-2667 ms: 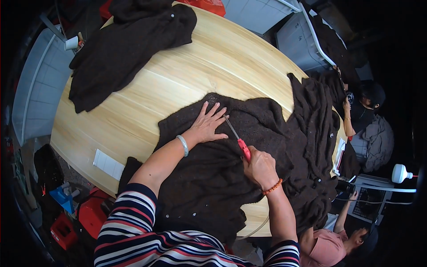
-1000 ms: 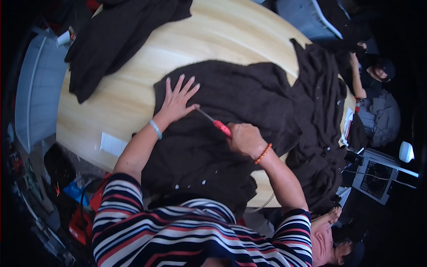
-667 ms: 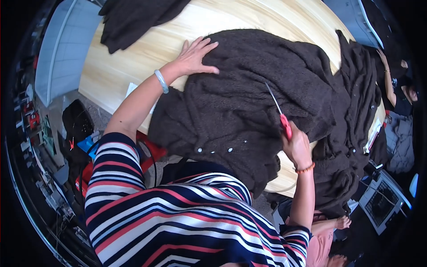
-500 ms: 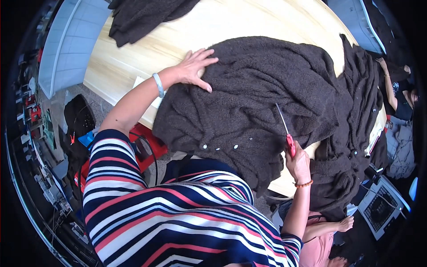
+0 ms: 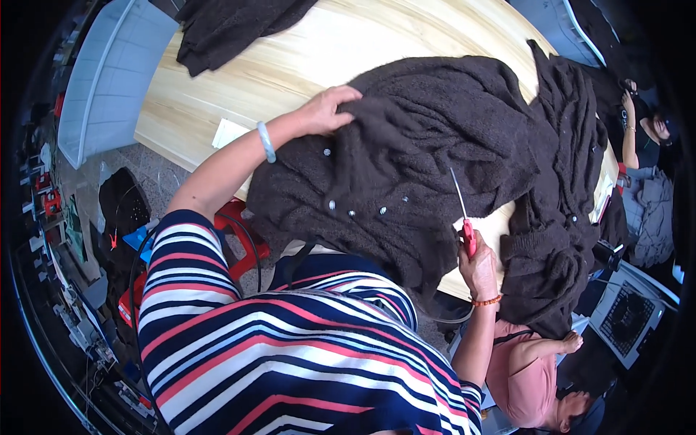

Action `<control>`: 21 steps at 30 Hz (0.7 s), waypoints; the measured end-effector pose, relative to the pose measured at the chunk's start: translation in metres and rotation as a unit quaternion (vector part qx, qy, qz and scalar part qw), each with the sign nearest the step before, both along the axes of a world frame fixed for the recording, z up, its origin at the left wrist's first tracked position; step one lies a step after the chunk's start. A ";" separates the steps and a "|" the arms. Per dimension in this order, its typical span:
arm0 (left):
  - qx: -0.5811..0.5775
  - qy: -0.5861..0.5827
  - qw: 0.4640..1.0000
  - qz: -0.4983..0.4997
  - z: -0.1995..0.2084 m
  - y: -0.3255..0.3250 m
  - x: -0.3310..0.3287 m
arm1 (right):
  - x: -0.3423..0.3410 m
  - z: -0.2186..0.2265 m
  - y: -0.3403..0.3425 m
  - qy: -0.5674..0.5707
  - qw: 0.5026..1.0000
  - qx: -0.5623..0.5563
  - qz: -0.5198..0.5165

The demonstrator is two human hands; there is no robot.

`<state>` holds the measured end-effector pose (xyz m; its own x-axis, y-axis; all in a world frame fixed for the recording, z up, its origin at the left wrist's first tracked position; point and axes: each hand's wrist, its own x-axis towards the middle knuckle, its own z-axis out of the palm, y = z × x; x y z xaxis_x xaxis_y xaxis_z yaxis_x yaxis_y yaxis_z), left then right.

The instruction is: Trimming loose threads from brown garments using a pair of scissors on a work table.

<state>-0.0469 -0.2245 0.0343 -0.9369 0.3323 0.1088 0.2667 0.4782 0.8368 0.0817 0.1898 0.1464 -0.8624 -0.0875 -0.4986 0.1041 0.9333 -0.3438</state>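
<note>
A dark brown knitted cardigan [image 5: 406,138] lies rumpled over the table in front of me, with several shiny buttons along its near side. My left hand [image 5: 330,112], a pale bangle on its wrist, grips a fold at the cardigan's far left edge; some fingertips are hidden in the cloth. My right hand [image 5: 480,270] is closed round red-handled scissors [image 5: 467,232]. Their thin blades point away from me, above the cardigan's near right part, and look closed together.
More dark knitwear lies at the table's right [image 5: 562,145] and at its far left [image 5: 239,32]. A white paper [image 5: 228,133] is by the left edge of the wooden table [image 5: 174,109]. Pale bins stand far left and far right. Two people sit at the right; a red stool is below left.
My left hand has gone from lying spread on the cardigan to gripping its edge, and the cloth has shifted, uncovering another button and the paper. The scissors have stayed nearly in place.
</note>
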 end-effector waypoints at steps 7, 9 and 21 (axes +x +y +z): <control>-0.013 -0.176 0.984 0.020 0.049 0.033 0.039 | 0.030 -0.005 0.035 0.013 0.999 -0.030 -0.003; -0.077 -0.133 0.986 -0.068 0.032 0.044 0.072 | 0.040 -0.013 0.046 0.034 0.998 -0.046 0.007; -0.182 0.021 0.983 -0.008 0.042 0.083 0.054 | 0.063 -0.011 0.072 0.036 0.998 -0.058 0.016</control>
